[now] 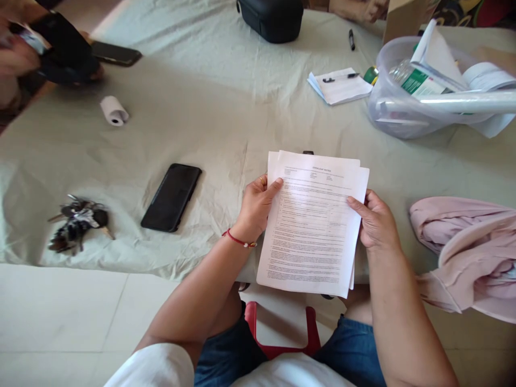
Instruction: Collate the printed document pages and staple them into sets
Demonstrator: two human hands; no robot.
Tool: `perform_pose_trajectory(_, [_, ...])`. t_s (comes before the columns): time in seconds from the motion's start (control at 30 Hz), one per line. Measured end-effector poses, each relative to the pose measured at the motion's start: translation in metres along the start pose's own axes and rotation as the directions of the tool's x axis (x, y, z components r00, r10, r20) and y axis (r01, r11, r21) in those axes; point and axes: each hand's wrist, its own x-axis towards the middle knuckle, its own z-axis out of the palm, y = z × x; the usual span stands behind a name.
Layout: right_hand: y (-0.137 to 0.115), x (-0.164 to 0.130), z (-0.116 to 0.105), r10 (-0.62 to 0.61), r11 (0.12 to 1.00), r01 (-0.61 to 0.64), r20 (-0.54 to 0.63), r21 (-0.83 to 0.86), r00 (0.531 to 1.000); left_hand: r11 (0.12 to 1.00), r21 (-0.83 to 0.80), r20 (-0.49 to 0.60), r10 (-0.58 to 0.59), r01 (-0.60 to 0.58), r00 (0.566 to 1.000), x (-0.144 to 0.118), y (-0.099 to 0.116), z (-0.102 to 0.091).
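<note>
At the far left we see another person's hands (24, 51) around a dark pouch (66, 48), a black phone (116, 54) lying just beyond it on the wrinkled pale-green cloth (201, 97) that covers the table. Nearer us lie a small white paper roll (114, 110), a tangled bunch of metal keys (78, 223) and a second glossy black phone (172, 197), its long axis slanting up to the right. Our left hand (256, 207), a red thread bracelet at the wrist, pinches the left edge of a sheaf of printed papers (314, 226), thumb on top. The sheets are thin, white, rectangular and slightly fanned; they are held over the near table edge, long axis running away from us and tilted a little to the right, the heading at the far end. Our right hand (374, 220) pinches the right edge, thumb over the front. Beyond lie a notepad (341, 86) with a pen on it and a black case (272, 19). To the right stand a clear plastic tub (397, 115) of rolled paper and a crumpled pink cloth (467, 252).
</note>
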Motion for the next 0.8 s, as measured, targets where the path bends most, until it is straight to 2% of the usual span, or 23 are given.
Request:
perform_pose_trajectory(0.1, [0.0, -0.001, 0.0, -0.002, 1.0, 0.002, 0.008, 0.006, 1.0, 0.999, -0.052, -0.034, -0.002, 0.0, 0.999, 0.001, 0.002, 0.001])
perform_pose_trajectory(0.3, [-0.002, 0.003, -0.002, -0.139, 0.99, 0.14, -0.038, 0.012, 0.99, 0.992, -0.13, -0.028, 0.001, -0.005, 1.0, 0.004, 0.004, -0.002])
perform_pose_trajectory(0.47, [0.0, 0.011, -0.016, -0.208, 0.976, 0.198, -0.117, -0.089, 0.971, 0.999, -0.021, -0.002, 0.03, -0.03, 1.0, 0.004, 0.003, -0.005])
perform_pose_trajectory(0.8, [-0.004, 0.017, -0.029, -0.226, 0.97, 0.215, -0.095, -0.113, 0.97, 0.999, 0.035, -0.029, 0.037, -0.036, 0.999, 0.002, 0.004, -0.006])
